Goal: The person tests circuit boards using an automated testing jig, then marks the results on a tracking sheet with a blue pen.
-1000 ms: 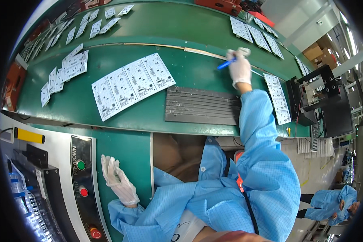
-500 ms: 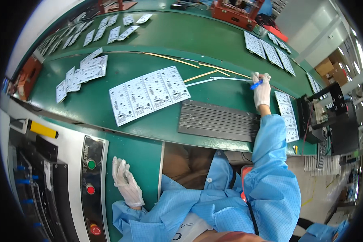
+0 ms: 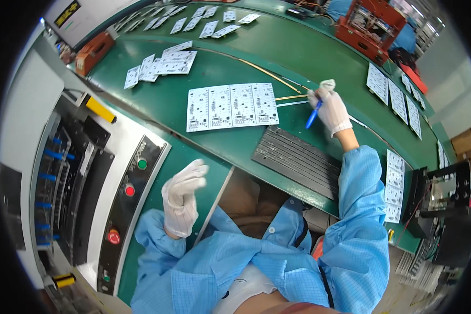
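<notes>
My right hand [image 3: 329, 107], in a white glove, is stretched out over the green conveyor table [image 3: 256, 57] and grips a blue pen [image 3: 312, 115], tip pointing down toward me. Just left of it lies a white panel of circuit boards [image 3: 230, 106]. A dark ribbed tray [image 3: 298, 161] sits below the hand near the table's front edge. My left hand [image 3: 182, 196], also gloved, is raised near my body beside the machine's control panel [image 3: 128, 201], fingers loosely curled and holding nothing.
More white circuit boards lie at the far left [image 3: 162, 65], along the back [image 3: 214, 23] and down the right side [image 3: 395, 97]. A red rack [image 3: 369, 26] stands at the back. The panel carries green and red buttons. A black fixture [image 3: 445, 206] sits at right.
The view has swung so the board panel lies nearer the middle. My left hand has risen from the panel edge and curled. My right hand still holds the pen over the table.
</notes>
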Demonstrator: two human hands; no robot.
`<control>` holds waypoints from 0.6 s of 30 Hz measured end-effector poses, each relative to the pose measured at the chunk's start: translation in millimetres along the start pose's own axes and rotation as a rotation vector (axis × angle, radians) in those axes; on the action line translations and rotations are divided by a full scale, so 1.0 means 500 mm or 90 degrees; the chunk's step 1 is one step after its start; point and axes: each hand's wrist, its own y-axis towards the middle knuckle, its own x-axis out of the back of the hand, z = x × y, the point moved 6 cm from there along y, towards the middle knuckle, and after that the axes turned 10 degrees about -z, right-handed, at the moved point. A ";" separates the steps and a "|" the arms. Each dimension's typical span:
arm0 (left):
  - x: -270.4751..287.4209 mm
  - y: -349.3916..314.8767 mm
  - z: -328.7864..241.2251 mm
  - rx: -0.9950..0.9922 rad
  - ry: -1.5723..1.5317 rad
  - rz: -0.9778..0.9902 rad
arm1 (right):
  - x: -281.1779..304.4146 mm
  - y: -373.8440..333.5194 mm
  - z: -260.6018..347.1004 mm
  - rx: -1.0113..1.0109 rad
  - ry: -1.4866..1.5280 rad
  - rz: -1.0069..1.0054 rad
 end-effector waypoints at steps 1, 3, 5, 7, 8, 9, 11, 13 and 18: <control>-0.007 0.041 -0.053 -0.067 -0.058 0.016 | -0.002 0.004 0.035 0.081 0.077 -0.015; -0.028 0.103 -0.156 -0.229 -0.003 0.267 | -0.052 0.017 0.076 0.154 0.085 0.098; -0.040 0.131 -0.261 -0.327 0.008 0.130 | -0.093 0.043 0.087 0.183 0.064 0.107; -0.064 0.140 -0.322 -0.381 0.045 0.074 | -0.123 0.055 0.070 0.143 0.126 0.131; -0.078 0.145 -0.337 -0.366 0.140 0.051 | -0.128 0.055 0.059 0.148 0.132 0.127; -0.085 0.142 -0.351 -0.355 0.165 0.036 | -0.146 0.050 0.035 0.095 0.093 0.184; -0.097 0.137 -0.369 -0.341 0.209 0.028 | -0.144 0.044 0.023 0.164 0.076 0.144; -0.102 0.128 -0.387 -0.325 0.242 0.009 | -0.147 0.033 0.011 0.193 0.052 0.143; -0.107 0.099 -0.423 -0.298 0.296 -0.027 | -0.160 0.052 -0.029 0.100 0.020 0.157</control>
